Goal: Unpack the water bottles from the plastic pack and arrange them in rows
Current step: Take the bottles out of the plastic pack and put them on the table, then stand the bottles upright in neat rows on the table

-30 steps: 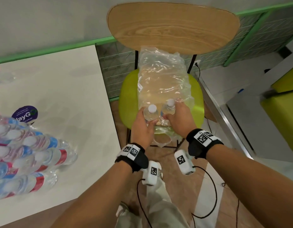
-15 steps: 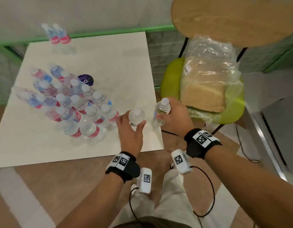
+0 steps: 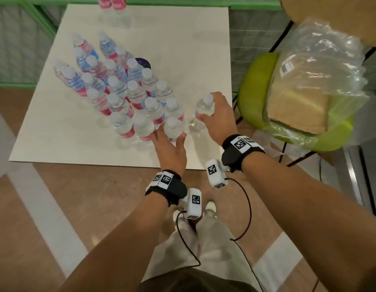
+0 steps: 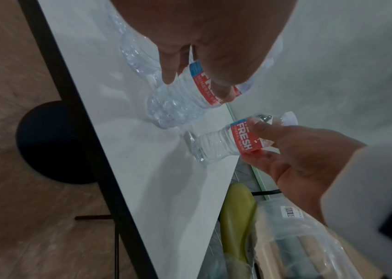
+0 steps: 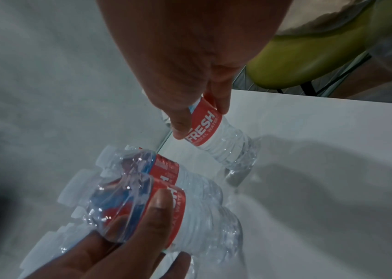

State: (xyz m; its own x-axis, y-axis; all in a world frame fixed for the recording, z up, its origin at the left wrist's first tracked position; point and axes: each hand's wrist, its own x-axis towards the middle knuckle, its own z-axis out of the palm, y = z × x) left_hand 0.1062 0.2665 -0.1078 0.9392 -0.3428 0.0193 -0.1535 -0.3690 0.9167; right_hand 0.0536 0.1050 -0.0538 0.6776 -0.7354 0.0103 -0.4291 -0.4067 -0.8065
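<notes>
Several clear water bottles (image 3: pixel 119 87) with red and blue labels stand in rows on the white table (image 3: pixel 183 39). My left hand (image 3: pixel 171 146) grips a bottle (image 3: pixel 173 129) at the near right corner of the rows; its base (image 4: pixel 166 111) is at the tabletop. My right hand (image 3: pixel 216 116) grips a second bottle (image 3: pixel 204 110), tilted, just right of the rows, low over the table. The right wrist view shows this bottle (image 5: pixel 216 136) held round its red label. The crumpled plastic pack (image 3: pixel 315 70) lies on the chair with no bottles visible in it.
A green chair seat (image 3: pixel 252 87) stands right of the table, with a cardboard sheet (image 3: pixel 299 110) inside the pack. Two more bottles (image 3: pixel 111 3) stand at the table's far edge. A dark round sticker (image 3: pixel 142 62) shows behind the rows. Wooden floor lies below.
Both hands lifted a bottle each out of the pack on the chair and carried them left to the table. They now hold them at the right end of the rows.
</notes>
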